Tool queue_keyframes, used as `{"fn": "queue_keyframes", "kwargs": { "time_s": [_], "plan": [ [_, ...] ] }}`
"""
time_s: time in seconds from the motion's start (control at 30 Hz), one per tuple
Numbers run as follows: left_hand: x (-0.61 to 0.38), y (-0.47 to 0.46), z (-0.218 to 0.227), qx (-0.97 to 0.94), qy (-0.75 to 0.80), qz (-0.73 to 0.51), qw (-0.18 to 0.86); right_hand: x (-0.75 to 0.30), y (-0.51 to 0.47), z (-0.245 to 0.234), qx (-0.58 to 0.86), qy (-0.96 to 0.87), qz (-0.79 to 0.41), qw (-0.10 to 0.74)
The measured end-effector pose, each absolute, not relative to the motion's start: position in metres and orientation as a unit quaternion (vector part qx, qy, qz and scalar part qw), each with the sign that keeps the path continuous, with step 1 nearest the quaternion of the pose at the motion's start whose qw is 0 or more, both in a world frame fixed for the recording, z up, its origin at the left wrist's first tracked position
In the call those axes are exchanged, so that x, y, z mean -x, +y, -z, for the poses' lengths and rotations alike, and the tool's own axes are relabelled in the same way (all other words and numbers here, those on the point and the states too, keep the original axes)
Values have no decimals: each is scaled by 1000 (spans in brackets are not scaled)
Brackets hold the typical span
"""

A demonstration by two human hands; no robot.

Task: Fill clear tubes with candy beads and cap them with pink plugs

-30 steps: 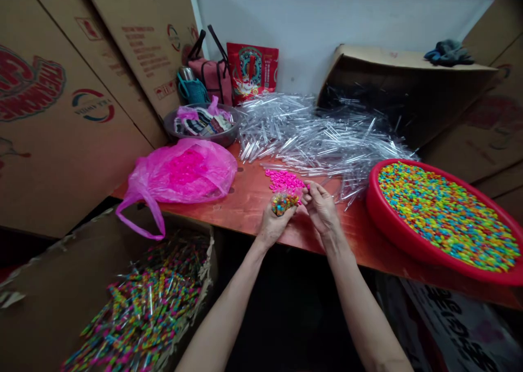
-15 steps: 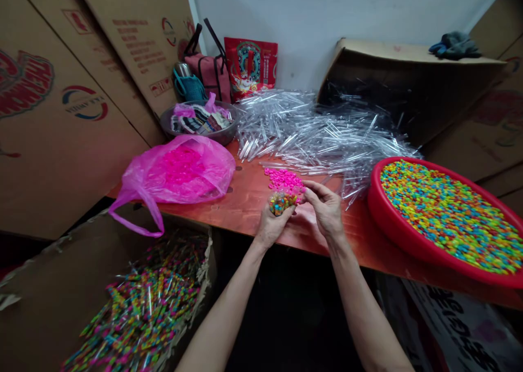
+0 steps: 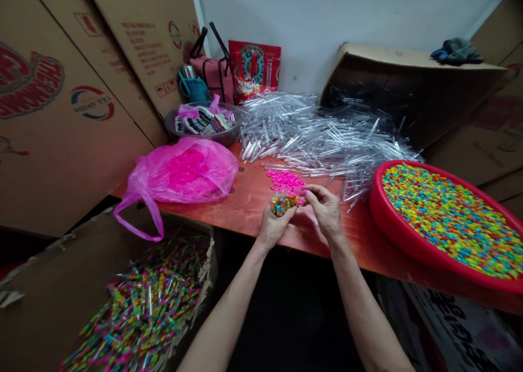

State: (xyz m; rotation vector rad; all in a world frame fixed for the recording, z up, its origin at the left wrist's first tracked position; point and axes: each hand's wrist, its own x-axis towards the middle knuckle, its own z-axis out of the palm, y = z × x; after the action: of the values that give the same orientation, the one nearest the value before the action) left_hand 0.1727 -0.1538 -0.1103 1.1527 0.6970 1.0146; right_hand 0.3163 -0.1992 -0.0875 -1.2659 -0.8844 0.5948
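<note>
Left hand [image 3: 272,229] cupping colored beads [image 3: 281,204]; right fingers [image 3: 314,193] beside pink beads [image 3: 285,180].

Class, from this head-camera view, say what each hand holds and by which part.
The left hand grips a bead-filled clear plastic tube around its lower part. Whether the right hand holds anything between its fingertips cannot be told.

Multicolour beads [image 3: 281,204] packed in clear plastic, cupped in left hand [image 3: 273,229], right hand [image 3: 324,211] just beside w/ fingers curled & pinched toward them, hot-pink beads [image 3: 285,180] in loose pile just behind
</note>
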Motion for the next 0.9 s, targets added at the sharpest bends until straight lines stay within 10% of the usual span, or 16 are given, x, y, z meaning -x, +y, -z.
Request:
{"fn": "queue_keyframes", "kwargs": {
  "time_s": [0.27, 0.9],
  "plan": [
    [-171, -150, 116, -451, 331, -472, 681, -354, -209, 96, 648, -566, -127, 494],
    [-137, -118, 126, -416, 367, -572, 604, -241, 130, -45, 516, -387, -314, 697]
  ]
}}
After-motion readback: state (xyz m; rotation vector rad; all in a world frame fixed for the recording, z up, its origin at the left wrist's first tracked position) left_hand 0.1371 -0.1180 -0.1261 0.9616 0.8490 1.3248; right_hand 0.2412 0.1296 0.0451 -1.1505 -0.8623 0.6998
